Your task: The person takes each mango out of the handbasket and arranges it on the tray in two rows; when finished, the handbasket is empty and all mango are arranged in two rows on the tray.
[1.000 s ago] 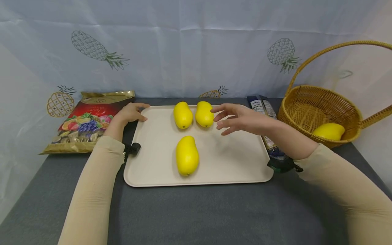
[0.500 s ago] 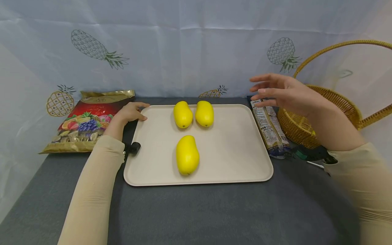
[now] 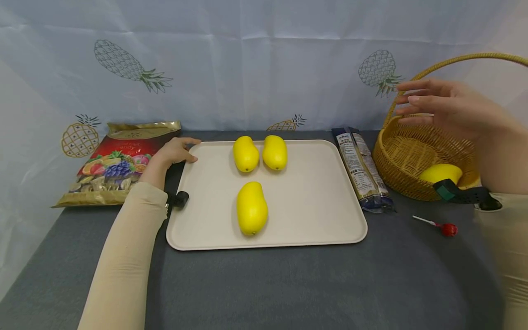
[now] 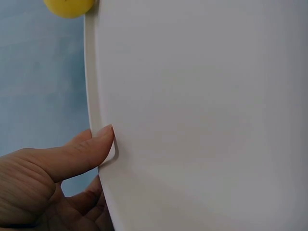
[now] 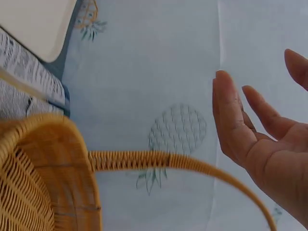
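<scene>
My left hand (image 3: 174,151) pinches the far left corner of the cream tray (image 3: 313,197), its thumb on top of the rim and other fingers below in the left wrist view. Three yellow mangoes lie on the tray: one mango (image 3: 245,154) and another mango (image 3: 275,152) side by side at the back, and a third mango (image 3: 252,208) nearer the front. To the right, my right hand (image 3: 458,107) is raised over the wicker basket (image 3: 387,167), fingers extended and holding nothing. A yellow mango (image 3: 441,173) lies inside that basket, below the hand.
A red candy bag (image 3: 119,169) lies left of the tray. Between tray and basket lies a long blue-and-white packet (image 3: 360,167). A red lollipop (image 3: 448,229) rests on the dark table in front of the basket. The basket's tall handle (image 3: 462,58) arches up near my right hand.
My right hand has moved right, from beside the back mangoes to above the basket, uncovering the packet and lollipop. The left hand, tray and mangoes have stayed put.
</scene>
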